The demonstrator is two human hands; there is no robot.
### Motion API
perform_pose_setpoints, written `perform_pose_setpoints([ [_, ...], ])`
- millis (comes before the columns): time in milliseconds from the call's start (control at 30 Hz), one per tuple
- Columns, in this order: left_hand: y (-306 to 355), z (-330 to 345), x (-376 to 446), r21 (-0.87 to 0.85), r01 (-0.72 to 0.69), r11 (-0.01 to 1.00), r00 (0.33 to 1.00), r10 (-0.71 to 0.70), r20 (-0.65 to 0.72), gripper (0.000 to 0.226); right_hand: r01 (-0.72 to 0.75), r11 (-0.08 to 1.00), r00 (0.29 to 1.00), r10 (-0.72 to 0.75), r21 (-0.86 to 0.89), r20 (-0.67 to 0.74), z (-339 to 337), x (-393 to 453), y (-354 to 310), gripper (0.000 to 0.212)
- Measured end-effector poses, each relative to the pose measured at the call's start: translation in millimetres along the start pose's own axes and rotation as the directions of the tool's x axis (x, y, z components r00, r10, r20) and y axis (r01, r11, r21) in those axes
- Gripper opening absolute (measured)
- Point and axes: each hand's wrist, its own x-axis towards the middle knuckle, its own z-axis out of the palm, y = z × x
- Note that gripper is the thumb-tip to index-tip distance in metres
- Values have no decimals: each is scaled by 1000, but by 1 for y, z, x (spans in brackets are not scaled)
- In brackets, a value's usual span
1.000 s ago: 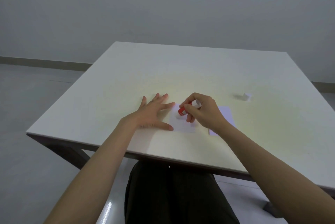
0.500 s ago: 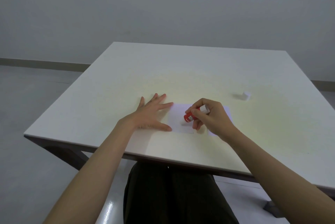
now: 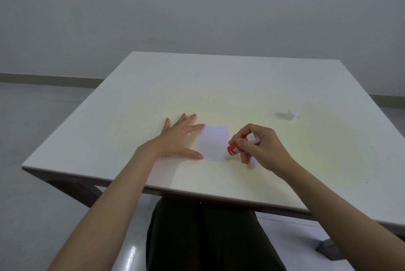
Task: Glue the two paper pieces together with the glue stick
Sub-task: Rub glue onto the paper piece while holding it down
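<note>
A small white paper piece lies flat near the table's front edge. My left hand rests flat with fingers spread, its fingertip and thumb touching the paper's left edge. My right hand holds a red glue stick tilted, its lower end at the paper's right bottom corner. A second paper piece is mostly hidden under my right hand; only a pale sliver shows.
The white table stands before a grey wall. A small white cap lies at the right on the table. My dark-trousered lap shows below the front edge.
My right hand has moved the glue stick rightward across the paper, from its left part to its right bottom corner. The left hand stayed flat in place.
</note>
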Motion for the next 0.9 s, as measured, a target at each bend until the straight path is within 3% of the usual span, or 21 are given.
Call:
perform_pose_setpoints([
  [233,1,-1,0,8,3,1000,1000,-3,1,98,-12,999,985,21,52,-171,2,41,-4,8],
  [367,1,-1,2,34,7,999,1000,-6,-2,100,27,998,975,-37,-49,-218,20,53,-8,7],
  [700,4,0,-1,-24,1,1000,1000,-1,-15,98,83,994,996,-81,-70,32,54,33,-19,9],
  [900,4,-2,0,57,8,998,1000,-8,0,97,7,1000,983,-9,-10,-181,32,47,-14,9],
])
